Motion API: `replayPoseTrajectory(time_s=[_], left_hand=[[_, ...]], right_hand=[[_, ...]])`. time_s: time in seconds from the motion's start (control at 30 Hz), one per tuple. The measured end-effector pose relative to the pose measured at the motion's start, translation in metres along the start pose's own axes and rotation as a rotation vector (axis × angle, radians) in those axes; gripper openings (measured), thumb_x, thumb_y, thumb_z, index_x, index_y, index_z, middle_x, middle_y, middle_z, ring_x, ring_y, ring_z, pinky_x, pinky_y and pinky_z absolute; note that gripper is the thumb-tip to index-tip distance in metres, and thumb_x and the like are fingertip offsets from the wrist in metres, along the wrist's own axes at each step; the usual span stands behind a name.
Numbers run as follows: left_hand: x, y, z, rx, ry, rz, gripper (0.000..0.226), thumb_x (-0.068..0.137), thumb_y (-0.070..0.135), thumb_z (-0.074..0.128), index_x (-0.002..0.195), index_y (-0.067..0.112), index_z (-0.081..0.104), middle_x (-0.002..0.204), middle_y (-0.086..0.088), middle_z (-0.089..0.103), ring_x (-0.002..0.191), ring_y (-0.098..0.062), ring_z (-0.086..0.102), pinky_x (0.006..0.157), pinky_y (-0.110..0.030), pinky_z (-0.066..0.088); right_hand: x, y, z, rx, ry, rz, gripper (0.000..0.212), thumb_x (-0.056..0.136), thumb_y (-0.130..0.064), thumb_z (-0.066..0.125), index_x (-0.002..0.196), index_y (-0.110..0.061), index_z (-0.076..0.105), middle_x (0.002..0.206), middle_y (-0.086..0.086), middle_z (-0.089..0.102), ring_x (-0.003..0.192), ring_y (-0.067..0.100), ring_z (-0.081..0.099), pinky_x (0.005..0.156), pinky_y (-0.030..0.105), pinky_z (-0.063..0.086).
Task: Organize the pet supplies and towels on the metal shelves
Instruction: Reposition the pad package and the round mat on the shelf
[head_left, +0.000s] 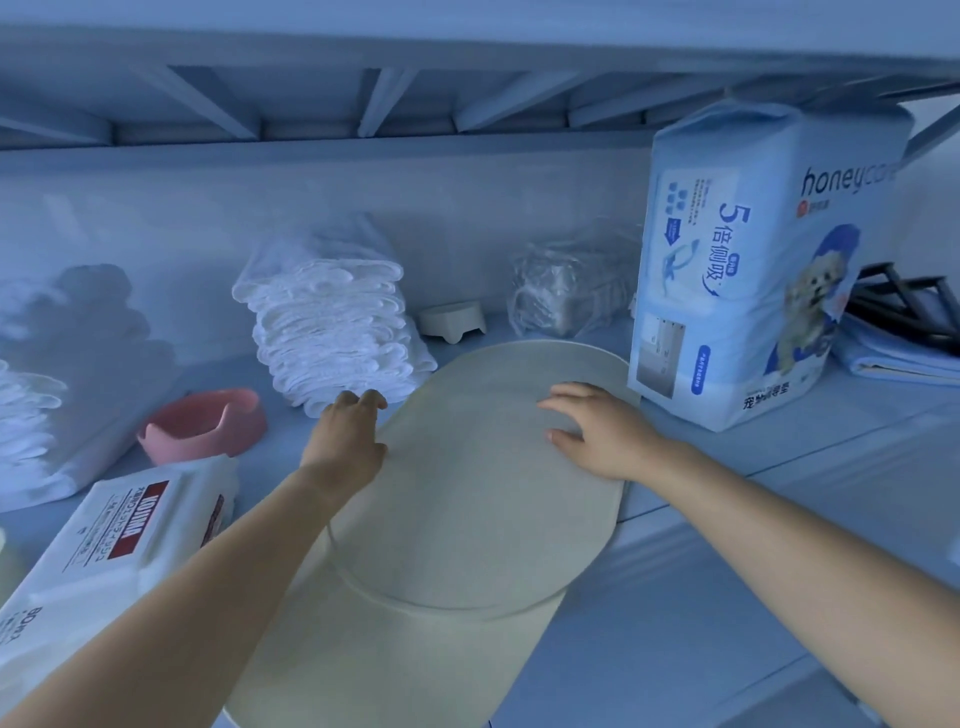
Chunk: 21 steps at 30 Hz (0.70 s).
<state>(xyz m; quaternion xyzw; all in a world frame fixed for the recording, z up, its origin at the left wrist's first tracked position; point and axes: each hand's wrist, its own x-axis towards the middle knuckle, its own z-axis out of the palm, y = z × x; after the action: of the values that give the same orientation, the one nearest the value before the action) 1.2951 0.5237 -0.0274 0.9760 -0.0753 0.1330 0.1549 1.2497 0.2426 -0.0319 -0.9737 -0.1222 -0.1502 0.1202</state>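
On the shelf (727, 545), flat right fingers (566, 401) press the mat (467, 493); left fingers (358, 402) curl at its edge, hold unclear.

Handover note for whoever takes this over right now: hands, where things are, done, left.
Left hand: at the left edge of the cream oval mat, fingers bent; grip or push unclear.
Right hand: flat on the mat's right side, open.
Mat: on the metal shelf, near end overhanging the front; a second cream layer shows beneath.
Around: white folded stack behind-left, pink bowl and wipes pack left, pad pack upright on the right.
Done: the white stack is piled.
Left: probably push the mat fully onto the shelf, then tidy bowl and wipes.
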Motion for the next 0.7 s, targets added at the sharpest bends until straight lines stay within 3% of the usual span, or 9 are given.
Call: replayPoseTrajectory(time_s=[0.1, 0.17, 0.23, 0.3, 0.43, 0.57, 0.7], left_hand=[[0.001, 0.024, 0.005, -0.035, 0.018, 0.080, 0.054, 0.082, 0.019, 0.068, 0.131, 0.017, 0.045, 0.128, -0.010, 0.044, 0.117, -0.028, 0.045, 0.090, -0.033, 0.041], [0.003, 0.049, 0.011, -0.087, 0.009, 0.159, 0.053, 0.082, 0.024, 0.069, 0.129, 0.019, 0.046, 0.128, -0.007, 0.045, 0.117, -0.024, 0.048, 0.093, -0.032, 0.042], [0.006, 0.079, 0.018, -0.127, -0.014, 0.243, 0.051, 0.082, 0.027, 0.068, 0.128, 0.021, 0.047, 0.128, -0.004, 0.046, 0.115, -0.020, 0.049, 0.091, -0.027, 0.041], [0.010, 0.110, 0.026, -0.164, -0.032, 0.323, 0.049, 0.082, 0.030, 0.068, 0.126, 0.023, 0.048, 0.128, -0.001, 0.047, 0.113, -0.017, 0.049, 0.088, -0.023, 0.038], [0.021, 0.168, 0.047, -0.209, -0.085, 0.446, 0.048, 0.085, 0.031, 0.064, 0.130, 0.025, 0.048, 0.135, 0.004, 0.048, 0.121, -0.014, 0.046, 0.095, -0.020, 0.032], [0.032, 0.208, 0.069, -0.199, -0.161, 0.536, 0.047, 0.096, 0.021, 0.048, 0.141, 0.016, 0.038, 0.147, -0.001, 0.039, 0.133, -0.017, 0.036, 0.104, -0.016, 0.020], [0.039, 0.229, 0.086, -0.254, -0.227, 0.630, 0.054, 0.091, -0.003, 0.041, 0.142, 0.013, 0.036, 0.143, -0.002, 0.044, 0.130, -0.020, 0.043, 0.096, -0.009, 0.023]], right_hand=[[-0.007, 0.012, -0.008, -0.104, 0.085, -0.010, 0.042, 0.093, -0.031, 0.051, 0.134, -0.024, 0.049, 0.148, -0.003, 0.034, 0.138, 0.014, 0.028, 0.107, 0.029, 0.029], [-0.013, 0.022, -0.016, -0.192, 0.186, -0.057, 0.039, 0.086, -0.023, 0.063, 0.124, -0.019, 0.060, 0.140, 0.004, 0.046, 0.132, 0.022, 0.040, 0.103, 0.033, 0.035], [-0.018, 0.037, -0.021, -0.315, 0.266, -0.108, 0.039, 0.062, -0.015, 0.083, 0.100, -0.015, 0.072, 0.117, 0.011, 0.064, 0.111, 0.029, 0.060, 0.091, 0.041, 0.048], [-0.021, 0.058, -0.024, -0.459, 0.265, -0.091, 0.042, 0.045, -0.014, 0.088, 0.084, -0.018, 0.074, 0.103, 0.008, 0.068, 0.097, 0.028, 0.065, 0.086, 0.041, 0.051], [-0.026, 0.091, -0.028, -0.625, 0.161, -0.053, 0.045, 0.039, -0.012, 0.083, 0.082, -0.021, 0.073, 0.105, 0.005, 0.065, 0.105, 0.029, 0.060, 0.100, 0.037, 0.028], [-0.030, 0.111, -0.034, -0.643, 0.218, -0.147, 0.039, 0.046, -0.004, 0.072, 0.082, -0.018, 0.074, 0.112, 0.007, 0.065, 0.112, 0.026, 0.060, 0.102, 0.031, 0.026], [-0.031, 0.118, -0.039, -0.618, 0.278, -0.235, 0.047, 0.053, 0.000, 0.042, 0.085, -0.016, 0.073, 0.109, 0.004, 0.066, 0.113, 0.022, 0.060, 0.103, 0.030, 0.026]])
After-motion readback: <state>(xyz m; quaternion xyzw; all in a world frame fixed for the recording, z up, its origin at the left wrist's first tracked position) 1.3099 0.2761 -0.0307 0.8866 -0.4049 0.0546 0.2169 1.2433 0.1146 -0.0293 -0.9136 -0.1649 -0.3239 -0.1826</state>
